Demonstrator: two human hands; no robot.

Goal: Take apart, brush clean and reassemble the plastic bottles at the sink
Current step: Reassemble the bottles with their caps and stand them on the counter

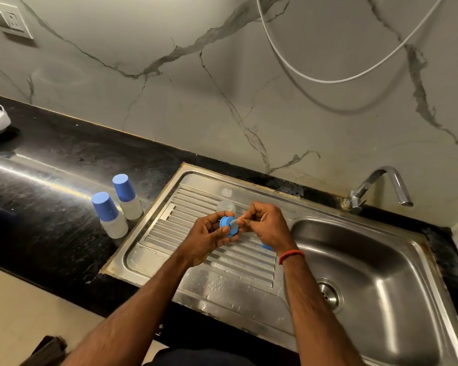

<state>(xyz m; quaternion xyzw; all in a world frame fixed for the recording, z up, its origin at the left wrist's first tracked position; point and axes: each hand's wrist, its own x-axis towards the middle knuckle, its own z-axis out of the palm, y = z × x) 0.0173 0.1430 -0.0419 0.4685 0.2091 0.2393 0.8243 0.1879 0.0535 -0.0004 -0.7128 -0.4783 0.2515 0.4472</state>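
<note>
Left hand (209, 237) is hanging just above the draining board (169, 225), its fingers curling round a blue screw ring (228, 227) and gripping it by the rim. Right hand (266, 225) is meeting it from the basin side of the draining board, thumb and forefinger pinching a small translucent piece (234, 222) that is touching the ring's open face. I cannot tell from where I am standing whether that piece is sitting inside the ring or only against it. A red thread band (291, 256) is circling the right wrist.

On the draining board itself, just behind the hands towards the wall, a clear plastic part (225, 206) is lying on the ribs. A blue piece (266, 247) is peeking out from under the right wrist, also on the ribs, and it is mostly hidden.

Two capped bottles are standing upright on the black counter (50, 180) just off the draining board's left edge: the near bottle (111, 217) and the far bottle (128, 198), each wearing a blue cap, the pair close together.

To the right of the draining board the steel basin (381, 260) is lying with its drain (328, 293) showing, and the tap (381, 180) is arching over its back corner. A white cable (302, 75) is looping down the marbled wall above the draining board.
</note>
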